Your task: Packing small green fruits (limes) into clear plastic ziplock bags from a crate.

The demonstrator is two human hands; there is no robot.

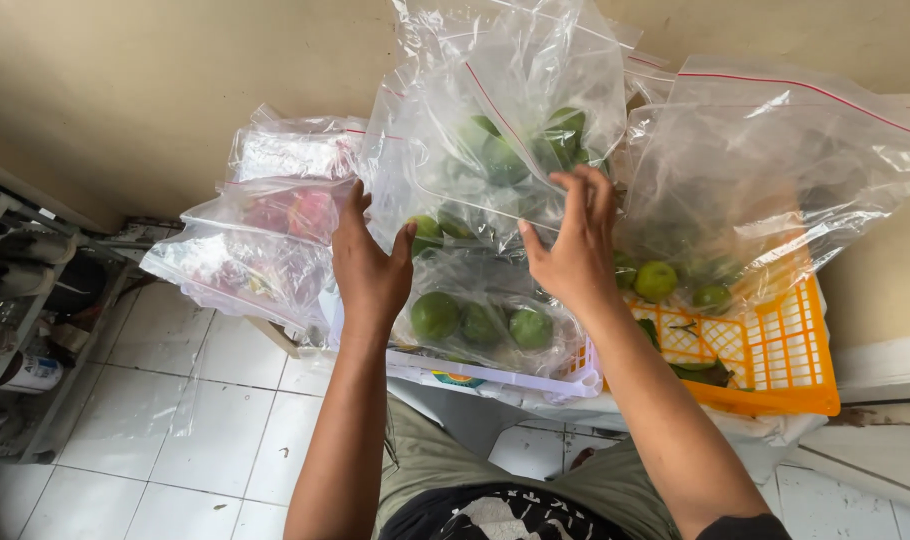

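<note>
Hands on clear zip bag of green limes (495, 150), upright in white basket (495, 378). Left hand (370, 265) fingers spread against bag's left edge; right hand (575, 250) fingers splayed flat on its front. Orange basket (775, 345) just right; bags of pink fruit (275, 220) left.

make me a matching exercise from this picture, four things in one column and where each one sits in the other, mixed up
Things:
1. bag of pink fruit
2. orange crate
3. left hand
4. right hand

Places:
A. far right, under a large clear bag
B. far left of the pile, beside the beige wall
C. on the right side of the middle bag of green fruit
D. on the left edge of that middle bag

Pairs: 1-B, 2-A, 3-D, 4-C
</note>
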